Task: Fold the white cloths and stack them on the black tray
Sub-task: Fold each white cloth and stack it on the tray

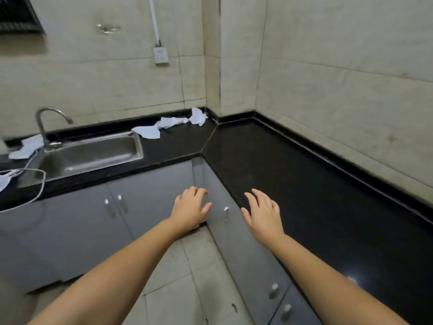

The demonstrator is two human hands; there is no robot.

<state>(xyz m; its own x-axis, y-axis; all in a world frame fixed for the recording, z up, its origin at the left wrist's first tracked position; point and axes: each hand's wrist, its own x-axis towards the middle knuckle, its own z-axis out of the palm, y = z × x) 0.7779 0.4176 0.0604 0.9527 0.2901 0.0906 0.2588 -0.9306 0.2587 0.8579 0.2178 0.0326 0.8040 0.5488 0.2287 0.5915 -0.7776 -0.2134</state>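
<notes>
cloth [27, 147] by tap, crumpled | sink [89, 156] dry-looking | cloths [173, 124] strewn at back of worktop [293, 174] | left hand [191, 208] fingers spread, empty | right hand [264, 212] fingers spread, empty | tray unseen | risk: cloth sliding into sink when tugged; dangling cable [35, 184] snagging | no legible writing

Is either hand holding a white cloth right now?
No: the left hand and right hand are empty, and the white cloths lie crumpled by the wall.
</notes>
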